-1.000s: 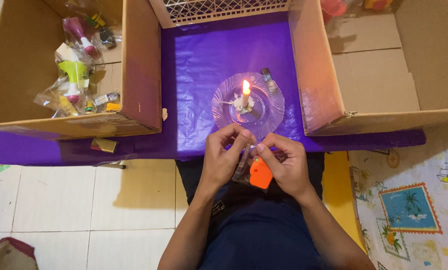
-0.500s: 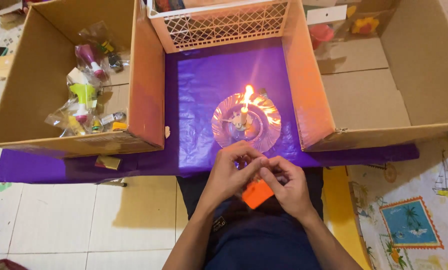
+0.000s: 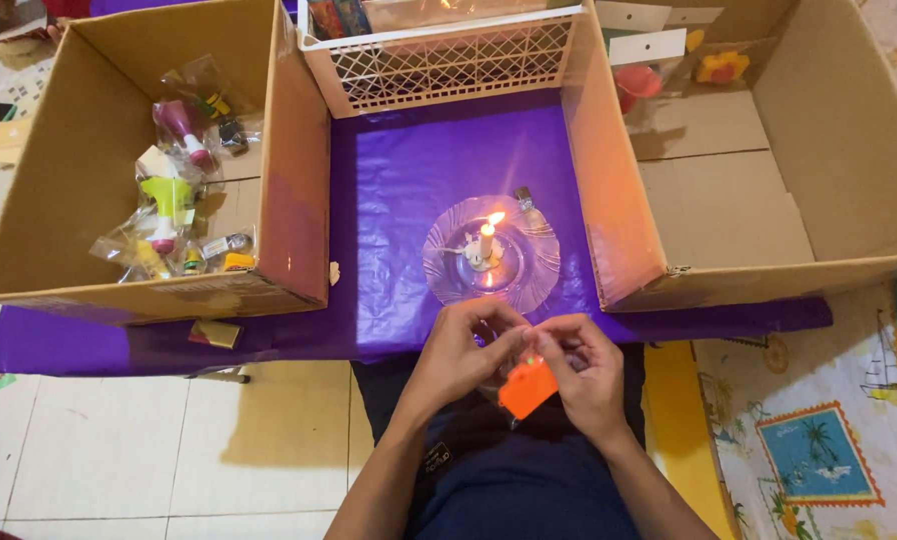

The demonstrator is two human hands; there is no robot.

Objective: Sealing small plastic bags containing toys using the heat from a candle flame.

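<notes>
**Both hands on a small orange packet, just short of the candle**

Here, a small orange card packet (image 3: 528, 386) sits between the two hands, low in the frame, above the person's lap and just off the near edge of the purple sheet (image 3: 399, 180). Left hand (image 3: 462, 352) pinches its upper edge, fingers curled. Right hand (image 3: 587, 372) closes around its right side, thumb on top. Hands touch each other over the packet. Something clear seems to hang with the card; cannot tell what.

Just beyond the hands: clear glass plate (image 3: 529, 280) on the purple sheet, short white candle (image 3: 487, 242) upright at its centre, lit.

Left: open cardboard box (image 3: 289, 150) holding bagged small toys (image 3: 169, 215), green, pink and yellow. Right: second cardboard box (image 3: 729, 200), a yellow piece and a red piece in its far corner. Behind the plate: white lattice basket (image 3: 449, 65).

Floor: pale tiles left, patterned mat (image 3: 829, 450) right.
</notes>
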